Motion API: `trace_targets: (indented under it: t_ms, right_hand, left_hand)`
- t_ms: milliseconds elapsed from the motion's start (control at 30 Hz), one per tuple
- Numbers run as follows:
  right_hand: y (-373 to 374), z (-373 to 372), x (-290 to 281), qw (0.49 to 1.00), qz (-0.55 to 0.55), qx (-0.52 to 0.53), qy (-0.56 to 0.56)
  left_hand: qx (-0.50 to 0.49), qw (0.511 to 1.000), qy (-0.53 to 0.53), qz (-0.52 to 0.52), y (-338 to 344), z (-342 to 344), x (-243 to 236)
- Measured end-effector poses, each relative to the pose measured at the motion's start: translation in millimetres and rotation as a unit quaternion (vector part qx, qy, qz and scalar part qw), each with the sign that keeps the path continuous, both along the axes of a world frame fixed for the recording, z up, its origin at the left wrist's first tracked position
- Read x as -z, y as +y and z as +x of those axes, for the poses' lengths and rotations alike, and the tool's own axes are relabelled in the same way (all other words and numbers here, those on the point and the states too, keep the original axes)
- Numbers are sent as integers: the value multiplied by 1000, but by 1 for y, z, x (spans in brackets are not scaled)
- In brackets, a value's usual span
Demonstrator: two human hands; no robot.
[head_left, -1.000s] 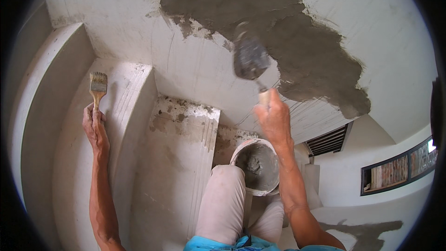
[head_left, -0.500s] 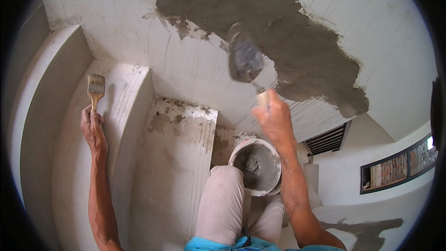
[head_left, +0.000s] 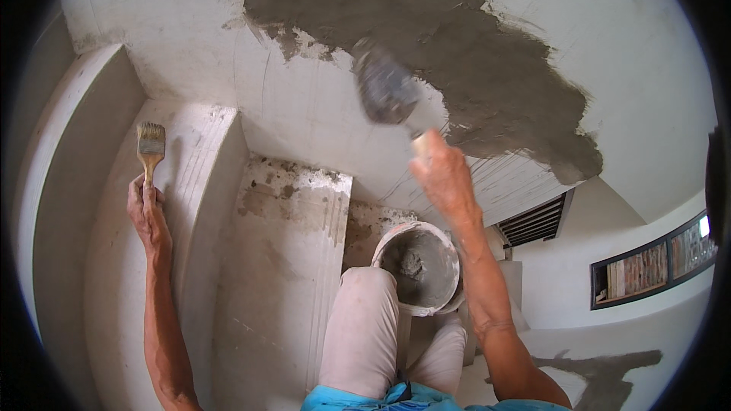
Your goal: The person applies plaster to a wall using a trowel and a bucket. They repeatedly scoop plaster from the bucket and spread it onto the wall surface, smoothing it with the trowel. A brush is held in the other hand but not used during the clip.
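Observation:
My right hand (head_left: pixel 444 175) grips the wooden handle of a trowel (head_left: pixel 387 90), whose mortar-smeared blade lies against the white wall at the lower left edge of a big patch of wet grey plaster (head_left: pixel 426 38). My left hand (head_left: pixel 147 213) holds a paint brush (head_left: pixel 150 148) by its wooden handle, bristles up, resting against a concrete step (head_left: pixel 190 183) on the left. A white bucket (head_left: pixel 419 265) with grey mortar stands below, beside my raised knee (head_left: pixel 365 320).
Concrete stair steps (head_left: pixel 289 259) spattered with mortar run down the left and middle. A louvred vent (head_left: pixel 537 221) sits in the wall at lower right, with a dark framed opening (head_left: pixel 655 259) farther right. A wet grey smear (head_left: pixel 601 369) marks the floor.
My right hand has carried the trowel a little left and up along the edge of the plaster patch. My left hand with the brush has stayed put.

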State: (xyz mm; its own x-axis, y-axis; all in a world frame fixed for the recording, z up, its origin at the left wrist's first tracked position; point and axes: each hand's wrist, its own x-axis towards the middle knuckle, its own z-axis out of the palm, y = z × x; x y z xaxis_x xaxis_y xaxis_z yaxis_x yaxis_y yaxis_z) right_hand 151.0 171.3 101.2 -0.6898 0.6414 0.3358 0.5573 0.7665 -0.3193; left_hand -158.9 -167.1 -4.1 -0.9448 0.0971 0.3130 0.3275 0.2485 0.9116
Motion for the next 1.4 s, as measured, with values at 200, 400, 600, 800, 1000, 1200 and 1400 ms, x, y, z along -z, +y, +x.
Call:
trace_targets:
  t_ms: [200,400,600,800,1000,1200,1400]
  right_hand:
    - [-9,12,-5,994,-18,-22,109]
    - [12,7,-38,983,-13,21,182]
    - [4,3,-8,998,-7,-55,25]
    - [4,8,-24,982,17,-58,179]
    - [24,0,-28,989,33,-24,143]
    - [10,6,3,998,-8,-68,7]
    - [11,10,-37,989,28,-15,144]
  left_hand:
    - [7,1000,-2,-8,-3,-2,5]
    - [-1,1000,-19,-4,-2,2,-2]
    - [3,1000,-5,-5,-4,-4,4]
    - [6,1000,-9,3,-1,4,-4]
    - [-5,1000,-6,-17,-2,2,-3]
    - [-1,1000,-13,-1,-2,-1,2]
    - [-1,1000,-25,8,-3,-1,1]
